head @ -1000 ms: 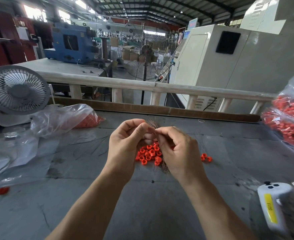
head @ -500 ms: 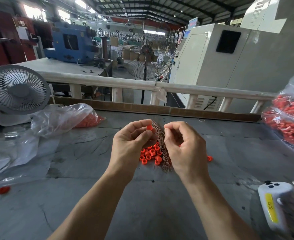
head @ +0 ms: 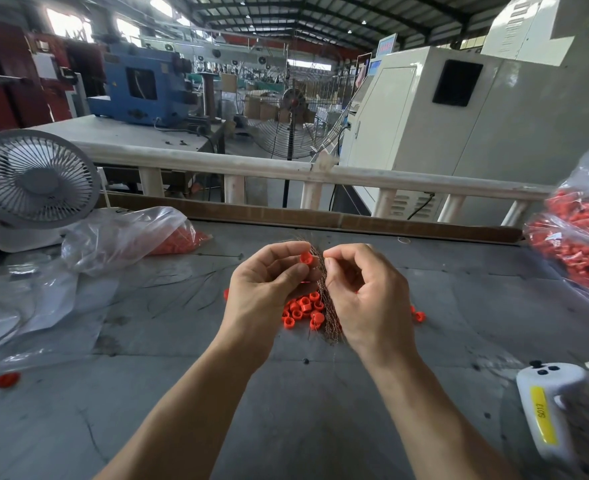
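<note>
Your left hand (head: 265,289) is raised just above the grey table (head: 321,427), thumb and curled fingers pinching 1 small orange plastic cap (head: 306,258). Your right hand (head: 366,292) sits just beside it, fingers curled, gripping the bundle of thin copper-coloured wires (head: 326,299), which runs down between both hands; its thumb and forefinger are closed together close to the cap. Below your hands, a loose pile of orange plastic caps (head: 301,308) lies on the table. A clear plastic bag of orange parts (head: 140,237) rests to your left, near the white desk fan (head: 33,181).
</note>
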The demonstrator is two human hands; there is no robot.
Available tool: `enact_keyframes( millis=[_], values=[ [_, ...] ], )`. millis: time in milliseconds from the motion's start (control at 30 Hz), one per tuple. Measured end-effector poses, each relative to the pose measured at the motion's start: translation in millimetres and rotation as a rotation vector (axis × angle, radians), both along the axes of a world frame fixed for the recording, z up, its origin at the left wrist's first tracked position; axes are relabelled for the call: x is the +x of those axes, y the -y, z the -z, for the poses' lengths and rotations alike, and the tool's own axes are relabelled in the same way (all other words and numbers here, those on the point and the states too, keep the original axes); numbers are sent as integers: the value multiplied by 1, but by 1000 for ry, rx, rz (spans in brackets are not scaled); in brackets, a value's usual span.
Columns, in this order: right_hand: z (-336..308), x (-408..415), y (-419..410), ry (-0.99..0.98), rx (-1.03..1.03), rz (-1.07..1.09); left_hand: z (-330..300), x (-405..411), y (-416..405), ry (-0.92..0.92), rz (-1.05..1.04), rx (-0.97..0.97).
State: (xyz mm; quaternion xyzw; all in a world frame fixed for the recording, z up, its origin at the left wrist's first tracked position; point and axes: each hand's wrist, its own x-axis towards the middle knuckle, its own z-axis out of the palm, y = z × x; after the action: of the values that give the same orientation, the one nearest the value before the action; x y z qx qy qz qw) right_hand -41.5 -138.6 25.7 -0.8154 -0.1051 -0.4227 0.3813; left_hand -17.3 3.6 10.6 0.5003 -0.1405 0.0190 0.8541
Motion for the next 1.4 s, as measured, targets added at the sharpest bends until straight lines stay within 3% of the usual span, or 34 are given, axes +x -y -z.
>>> enact_keyframes(
  millis=[367, 933, 1400],
  values=[
    [2, -3, -4, -92, -15, -58, 2, 1, 1, 14, -13, 1],
    [0, -3, 0, -78, -19, -31, 3, -1, 2, 8, 0, 95],
    [0, -2, -1, -84, -103, 14, 3, 1, 1, 20, -39, 63]
  ],
)
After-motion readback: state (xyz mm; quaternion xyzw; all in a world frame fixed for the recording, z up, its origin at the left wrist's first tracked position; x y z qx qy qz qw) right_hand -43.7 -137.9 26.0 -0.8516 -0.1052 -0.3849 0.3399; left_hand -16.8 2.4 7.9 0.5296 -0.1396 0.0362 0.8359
